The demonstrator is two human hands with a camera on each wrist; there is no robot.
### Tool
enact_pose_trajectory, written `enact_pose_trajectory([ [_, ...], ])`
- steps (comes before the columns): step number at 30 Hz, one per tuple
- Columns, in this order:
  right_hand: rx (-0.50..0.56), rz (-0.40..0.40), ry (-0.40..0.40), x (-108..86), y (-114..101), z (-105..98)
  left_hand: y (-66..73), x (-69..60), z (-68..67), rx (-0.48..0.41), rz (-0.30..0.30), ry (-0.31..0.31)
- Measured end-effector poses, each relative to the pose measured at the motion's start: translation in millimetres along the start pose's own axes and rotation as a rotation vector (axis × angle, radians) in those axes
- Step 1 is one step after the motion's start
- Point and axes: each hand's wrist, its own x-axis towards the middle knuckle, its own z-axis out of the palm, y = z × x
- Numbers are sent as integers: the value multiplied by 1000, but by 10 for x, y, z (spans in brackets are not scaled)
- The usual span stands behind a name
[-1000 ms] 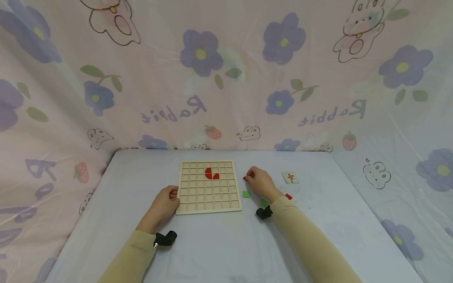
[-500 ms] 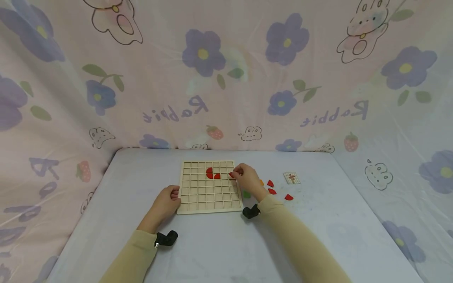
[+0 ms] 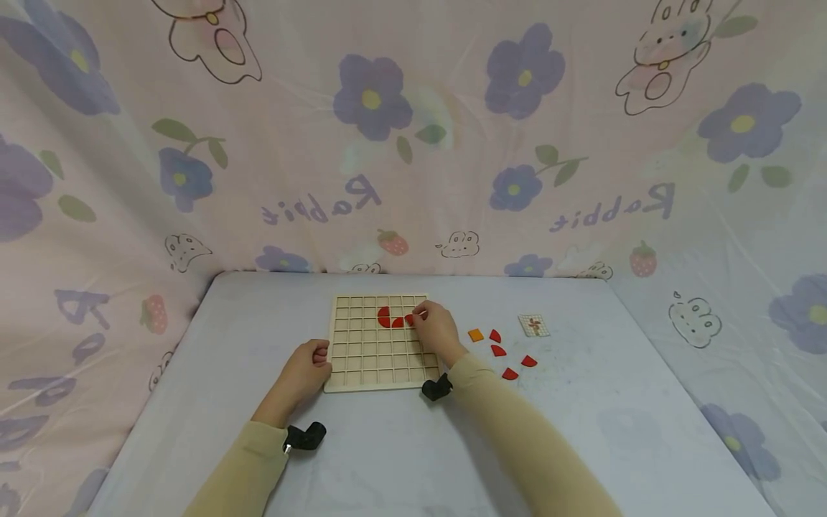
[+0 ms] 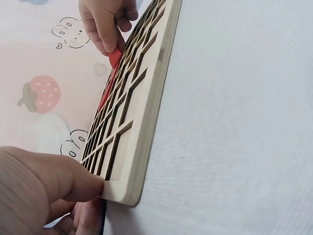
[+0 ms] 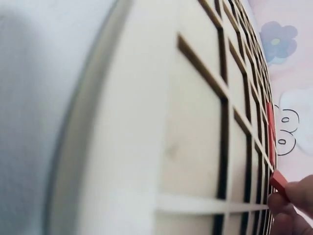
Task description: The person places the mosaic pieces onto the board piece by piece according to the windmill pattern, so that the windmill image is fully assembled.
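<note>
A square wooden grid board (image 3: pixel 375 359) lies on the white table. My left hand (image 3: pixel 302 375) grips its left edge; in the left wrist view the thumb (image 4: pixel 80 181) presses on the rim near a corner. My right hand (image 3: pixel 441 336) is over the board's right side and pinches a red quarter-circle tile (image 3: pixel 409 319) between thumb and fingertips. That tile (image 5: pixel 279 181) is tilted at the grid in the right wrist view. Red tiles (image 3: pixel 384 317) sit in cells just left of it. The right hand and sleeve hide part of the board's right edge.
Right of the board lie several loose red quarter-circle tiles (image 3: pixel 498 350) and an orange square tile (image 3: pixel 475 334). A small card with a gridded pattern (image 3: pixel 533 325) is farther right. A patterned curtain (image 3: pixel 439 179) hangs behind the table (image 3: pixel 362 459).
My right hand has moved left from the table onto the board, carrying the red tile. Loose red tiles and the orange tile came into view, while the green tiles are now hidden. The left hand stayed.
</note>
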Motion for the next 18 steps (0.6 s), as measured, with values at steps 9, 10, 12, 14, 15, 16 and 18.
enact_pose_trajectory([
  [9, -62, 0, -49, -23, -3, 5, 9, -13, -7, 7, -8, -3],
  [10, -64, -5, -54, -23, 5, 6, 12, -13, -7, 8, -6, -1],
  [12, -68, -17, -59, -22, 21, 7, 14, -13, -8, 8, -3, 1],
  [14, -77, -31, -61, -15, 39, 13, 18, -16, -8, 4, -3, 2],
  [15, -83, -37, -62, -10, 47, 17, 20, -17, -7, 1, -3, 3],
  [16, -88, -41, -63, -7, 51, 21, 21, -18, -6, -3, -3, 3],
  [18, -92, -45, -66, 1, 57, 29, 17, -22, -4, -2, 0, 2],
])
